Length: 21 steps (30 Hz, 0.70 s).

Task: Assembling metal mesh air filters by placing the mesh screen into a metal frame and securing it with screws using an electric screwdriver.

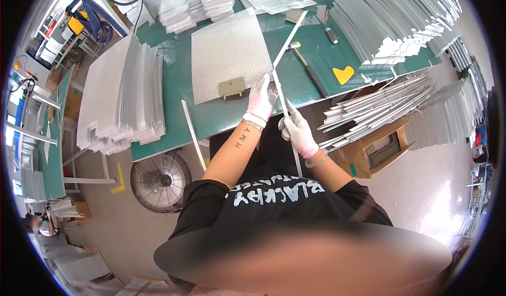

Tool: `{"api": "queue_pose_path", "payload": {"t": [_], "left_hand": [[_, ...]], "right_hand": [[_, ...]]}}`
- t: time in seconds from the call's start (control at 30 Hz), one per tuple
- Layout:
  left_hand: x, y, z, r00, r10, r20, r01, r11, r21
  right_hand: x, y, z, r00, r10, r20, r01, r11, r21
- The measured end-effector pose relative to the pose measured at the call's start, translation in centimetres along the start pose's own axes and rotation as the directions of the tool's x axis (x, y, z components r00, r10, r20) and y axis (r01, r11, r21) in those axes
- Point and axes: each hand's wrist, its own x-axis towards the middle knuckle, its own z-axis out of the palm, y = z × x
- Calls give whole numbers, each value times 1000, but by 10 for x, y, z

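In white gloves, both my hands work at the table's front edge. My right hand (299, 133) is closed round a long, thin white strip (280, 92) that slants down toward my body. My left hand (261, 99) is closed near the strip's upper end; its fingertips are partly hidden. There a second white strip (290, 40) meets it at an angle and runs away across the table. Beside my left hand lies a silvery mesh panel (226, 51), with a notched olive block (232, 88) on its near edge. A third strip (193, 132) leans at the table's front.
On the green table (176, 93) lie a mallet (311, 72), a yellow scraper (343, 75) and a screwdriver (330, 34). Panel stacks stand left (124, 90) and right (390, 16). Loose strips (377, 106) lie right, above a cardboard box (382, 151). A fan (161, 181) stands below left.
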Motion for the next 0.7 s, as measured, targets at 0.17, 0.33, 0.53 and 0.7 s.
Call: {"api": "queue_pose_path", "payload": {"t": [0.17, 0.33, 0.53, 0.7], "left_hand": [[2, -5, -5, 999, 35, -25, -32, 994, 107], [-21, -12, 1, 997, 31, 67, -45, 972, 232], [-116, 44, 10, 937, -131, 325, -24, 902, 431], [-82, 188, -127, 649, 616, 448, -264, -370, 891]], "right_hand": [[13, -17, 2, 1000, -22, -13, 18, 973, -229], [85, -60, 5, 991, -132, -3, 116, 882, -456], [150, -62, -21, 991, 132, -10, -125, 903, -410], [144, -57, -8, 964, 133, 231, -123, 991, -55]]}}
